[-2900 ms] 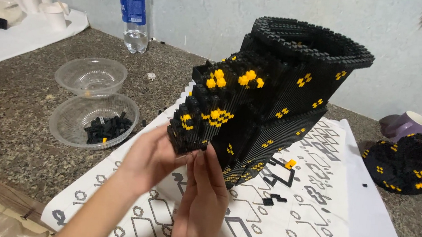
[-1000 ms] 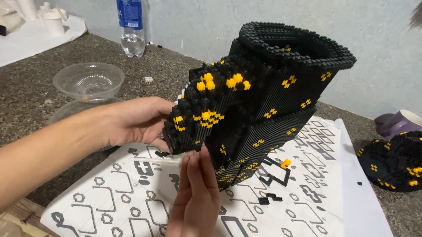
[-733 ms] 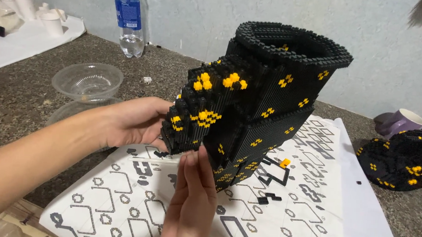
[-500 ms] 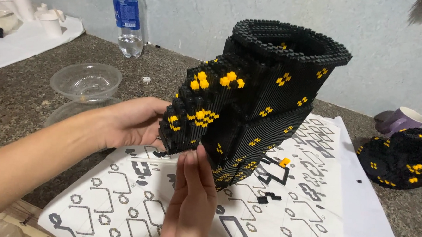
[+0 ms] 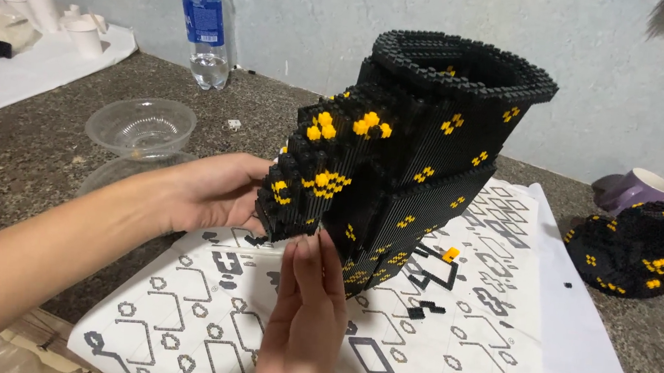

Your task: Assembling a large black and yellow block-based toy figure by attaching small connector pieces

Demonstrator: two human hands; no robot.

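Observation:
A tall black brick model (image 5: 417, 161) with small yellow clusters and an open ringed top stands tilted over a white printed sheet (image 5: 484, 323). My left hand (image 5: 210, 191) grips its stepped lower left end from the side. My right hand (image 5: 306, 314) is raised from below, fingers together and straight, fingertips touching the underside of that same stepped end. Whether a small brick is pinched in the fingertips cannot be seen.
A second black and yellow brick piece (image 5: 635, 248) lies at the right beside a purple cup (image 5: 635, 191). Two clear plastic bowls (image 5: 140, 127) sit at the left, a water bottle (image 5: 204, 32) behind them. Loose small bricks, one yellow (image 5: 449, 255), lie on the sheet.
The left hand moved from under the model to grip its left side. The right hand stayed at the lower end. The model shifted slightly left in view.

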